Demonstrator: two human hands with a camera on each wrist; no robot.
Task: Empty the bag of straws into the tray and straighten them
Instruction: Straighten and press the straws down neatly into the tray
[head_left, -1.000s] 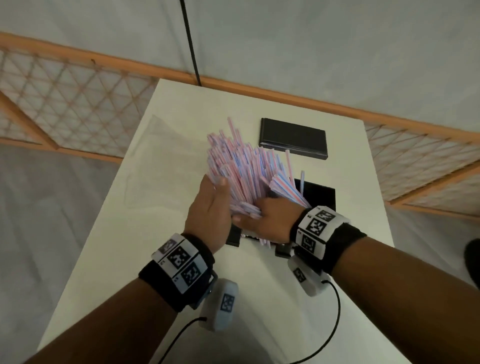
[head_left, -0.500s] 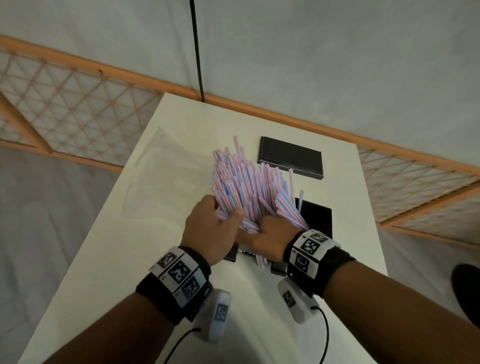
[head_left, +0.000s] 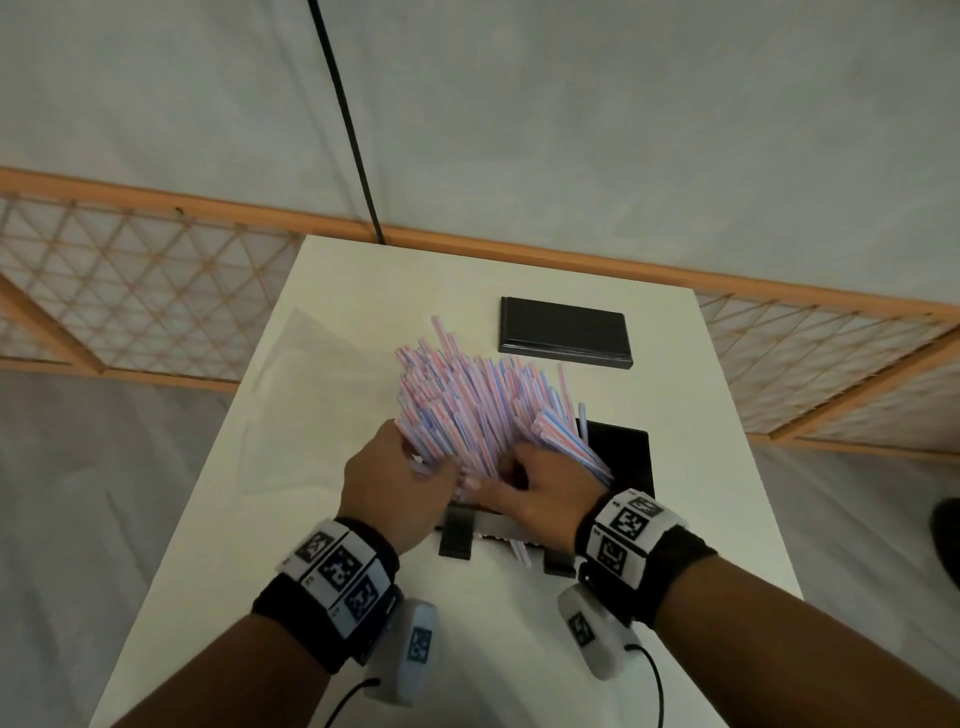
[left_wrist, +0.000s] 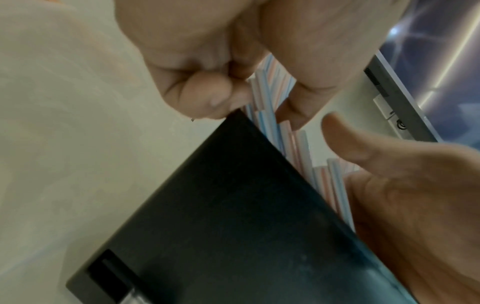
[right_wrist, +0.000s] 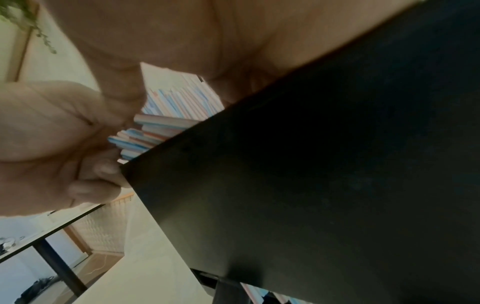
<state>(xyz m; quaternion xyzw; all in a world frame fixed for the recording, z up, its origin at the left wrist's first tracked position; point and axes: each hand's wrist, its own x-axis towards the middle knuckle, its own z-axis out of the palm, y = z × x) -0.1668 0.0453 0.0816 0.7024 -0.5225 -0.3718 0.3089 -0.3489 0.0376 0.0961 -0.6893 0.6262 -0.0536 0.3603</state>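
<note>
Between the hands, the straws (head_left: 467, 410) stand as a fanned bundle in the tray (head_left: 626, 457), long axes leaning up and away from the wrists. Left hand (head_left: 395, 493) and right hand (head_left: 540, 499) both curl around the bundle's lower end, equally near.

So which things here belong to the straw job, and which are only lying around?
Part of the job:
- straws, gathered by the left hand and right hand
- black tray under them
- clear bag, flat on the table

Just lying about:
- black lid further back
- black cable
</note>
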